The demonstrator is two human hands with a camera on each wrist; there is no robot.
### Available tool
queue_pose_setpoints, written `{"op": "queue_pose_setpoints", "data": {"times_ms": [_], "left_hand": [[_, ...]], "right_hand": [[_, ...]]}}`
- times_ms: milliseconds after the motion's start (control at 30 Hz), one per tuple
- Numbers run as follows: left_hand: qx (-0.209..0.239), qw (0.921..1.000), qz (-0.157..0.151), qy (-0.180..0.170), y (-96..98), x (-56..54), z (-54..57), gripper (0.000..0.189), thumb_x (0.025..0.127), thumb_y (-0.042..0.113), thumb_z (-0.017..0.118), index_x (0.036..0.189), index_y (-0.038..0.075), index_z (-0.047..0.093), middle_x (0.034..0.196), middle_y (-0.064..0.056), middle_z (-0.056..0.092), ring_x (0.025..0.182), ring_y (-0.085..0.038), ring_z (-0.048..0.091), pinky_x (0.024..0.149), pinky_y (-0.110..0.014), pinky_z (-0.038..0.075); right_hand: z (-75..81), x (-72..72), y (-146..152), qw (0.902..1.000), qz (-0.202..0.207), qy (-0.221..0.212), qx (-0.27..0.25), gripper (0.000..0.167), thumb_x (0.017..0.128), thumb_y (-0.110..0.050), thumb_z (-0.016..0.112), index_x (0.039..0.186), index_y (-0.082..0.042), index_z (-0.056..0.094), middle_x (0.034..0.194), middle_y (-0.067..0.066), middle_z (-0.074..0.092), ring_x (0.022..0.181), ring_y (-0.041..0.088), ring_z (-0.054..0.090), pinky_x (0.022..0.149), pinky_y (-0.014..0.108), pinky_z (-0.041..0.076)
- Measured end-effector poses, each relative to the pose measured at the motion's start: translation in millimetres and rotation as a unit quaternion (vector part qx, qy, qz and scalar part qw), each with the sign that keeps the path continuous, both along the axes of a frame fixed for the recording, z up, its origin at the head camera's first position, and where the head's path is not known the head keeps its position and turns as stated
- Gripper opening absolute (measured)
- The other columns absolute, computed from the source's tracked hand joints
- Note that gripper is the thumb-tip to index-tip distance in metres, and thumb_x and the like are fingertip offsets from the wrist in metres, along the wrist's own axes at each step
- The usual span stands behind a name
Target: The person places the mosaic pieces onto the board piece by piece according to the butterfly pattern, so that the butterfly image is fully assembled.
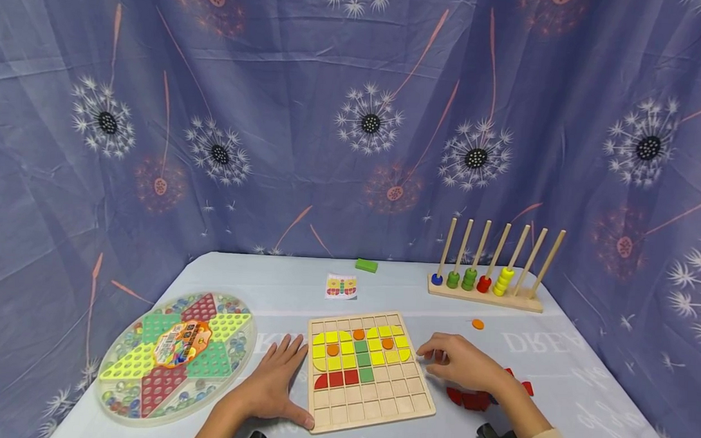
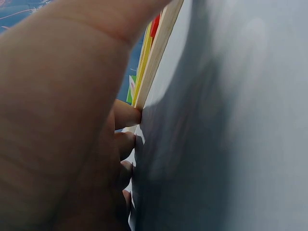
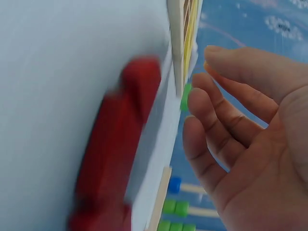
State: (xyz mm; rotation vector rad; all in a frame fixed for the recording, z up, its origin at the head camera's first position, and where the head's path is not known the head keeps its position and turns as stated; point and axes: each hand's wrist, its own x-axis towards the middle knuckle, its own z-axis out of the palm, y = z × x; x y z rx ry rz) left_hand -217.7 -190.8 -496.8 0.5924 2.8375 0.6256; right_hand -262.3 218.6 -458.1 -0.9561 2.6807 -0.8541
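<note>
A square wooden grid board [image 1: 387, 397] lies on the table, partly filled with yellow, green, red and orange flat pieces. My left hand [image 1: 272, 380] is spread on the cloth along its left side, thumb tip right at the near left corner. In the left wrist view the fingers [image 2: 126, 115] lie along the board's edge. My right hand [image 1: 461, 361] hovers by the board's right edge with loosely bent fingers. The right wrist view shows that hand [image 3: 250, 115] with nothing visible between thumb and fingers. Red pieces [image 1: 476, 401] lie under the right forearm.
A round Chinese checkers board [image 1: 105, 391] with marbles stands at left. Behind the grid board lie a small butterfly picture card [image 1: 341, 287] and a green block [image 1: 366, 265]. A wooden peg rack [image 1: 487, 296] with coloured beads stands back right, an orange disc [image 1: 477, 324] before it.
</note>
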Motion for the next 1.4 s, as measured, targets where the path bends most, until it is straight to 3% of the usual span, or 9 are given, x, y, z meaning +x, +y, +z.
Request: {"op": "queue_pose_setpoints", "data": {"times_ms": [267, 400, 700, 833, 1000, 1167, 1267, 1400], "left_hand": [[0.001, 1.0000, -0.002, 0.002, -0.4, 0.1, 1.5, 0.137, 0.047, 0.084, 0.071, 0.152, 0.008, 0.027, 0.158, -0.013, 0.015, 0.144, -0.036, 0.003, 0.113, -0.057, 0.003], [0.001, 1.0000, -0.004, 0.002, -0.4, 0.1, 1.5, 0.137, 0.047, 0.084, 0.070, 0.152, 0.007, 0.027, 0.158, -0.014, 0.015, 0.144, -0.036, 0.003, 0.113, -0.057, 0.003], [-0.002, 1.0000, -0.003, 0.005, -1.2, -0.1, 1.4, 0.137, 0.047, 0.084, 0.070, 0.152, 0.007, 0.027, 0.158, -0.014, 0.015, 0.144, -0.036, 0.003, 0.113, -0.057, 0.004], [-0.001, 1.0000, -0.002, 0.007, -2.0, 0.7, 1.5, 0.138, 0.047, 0.085, 0.070, 0.152, 0.008, 0.026, 0.158, -0.013, 0.015, 0.144, -0.036, 0.003, 0.113, -0.057, 0.003], [0.002, 1.0000, 0.000, 0.009, -2.5, 0.9, 1.2, 0.137, 0.047, 0.085, 0.070, 0.153, 0.008, 0.026, 0.158, -0.013, 0.015, 0.144, -0.036, 0.003, 0.113, -0.057, 0.003], [0.001, 1.0000, 0.001, 0.004, -1.7, 0.8, 0.5, 0.137, 0.047, 0.084, 0.070, 0.152, 0.008, 0.027, 0.158, -0.013, 0.016, 0.144, -0.036, 0.004, 0.113, -0.057, 0.004], [0.000, 1.0000, 0.000, 0.001, -0.7, 0.9, 0.9, 0.137, 0.047, 0.084, 0.071, 0.152, 0.008, 0.027, 0.158, -0.013, 0.016, 0.144, -0.036, 0.004, 0.113, -0.057, 0.004], [-0.003, 1.0000, 0.001, 0.001, -0.3, 1.0, 2.2, 0.137, 0.047, 0.084, 0.070, 0.152, 0.008, 0.027, 0.158, -0.013, 0.015, 0.144, -0.036, 0.003, 0.114, -0.056, 0.003]], "right_hand": [[-1.0, -0.7, 53, 0.9979, -0.064, -0.006, 0.000, 0.024, 0.087, -0.011, 0.071, 0.111, -0.011, 0.069, 0.093, -0.002, 0.062, 0.079, 0.011, 0.054, 0.066, 0.026, 0.051], [-5.6, -1.0, 81, 0.9957, -0.091, -0.016, 0.003, 0.025, 0.086, -0.016, 0.073, 0.110, -0.011, 0.068, 0.094, -0.002, 0.063, 0.079, 0.010, 0.055, 0.067, 0.026, 0.052], [-12.1, 3.2, 127, 0.9868, -0.090, -0.121, -0.060, 0.035, 0.087, -0.016, 0.072, 0.117, -0.002, 0.062, 0.104, 0.009, 0.060, 0.082, 0.018, 0.055, 0.068, 0.027, 0.053], [-12.7, 6.6, 134, 0.9838, -0.083, -0.147, -0.062, 0.039, 0.084, -0.017, 0.074, 0.118, -0.004, 0.060, 0.107, 0.010, 0.057, 0.088, 0.021, 0.052, 0.072, 0.026, 0.050], [-14.3, 8.4, 131, 0.9882, -0.065, -0.128, -0.054, 0.031, 0.082, -0.014, 0.074, 0.109, -0.004, 0.061, 0.101, 0.010, 0.056, 0.083, 0.019, 0.050, 0.067, 0.026, 0.048], [-14.3, 8.6, 121, 0.9887, -0.110, -0.101, -0.018, 0.024, 0.079, -0.009, 0.075, 0.099, -0.006, 0.064, 0.083, 0.005, 0.055, 0.073, 0.018, 0.050, 0.059, 0.026, 0.048], [-13.8, 9.6, 116, 0.9867, -0.132, -0.094, 0.009, 0.027, 0.075, -0.008, 0.078, 0.099, -0.007, 0.064, 0.081, 0.004, 0.053, 0.073, 0.021, 0.049, 0.059, 0.026, 0.048], [-13.4, 10.8, 113, 0.9863, -0.133, -0.096, 0.020, 0.030, 0.073, -0.007, 0.079, 0.100, -0.007, 0.064, 0.081, 0.004, 0.053, 0.074, 0.023, 0.048, 0.058, 0.026, 0.047]]}}
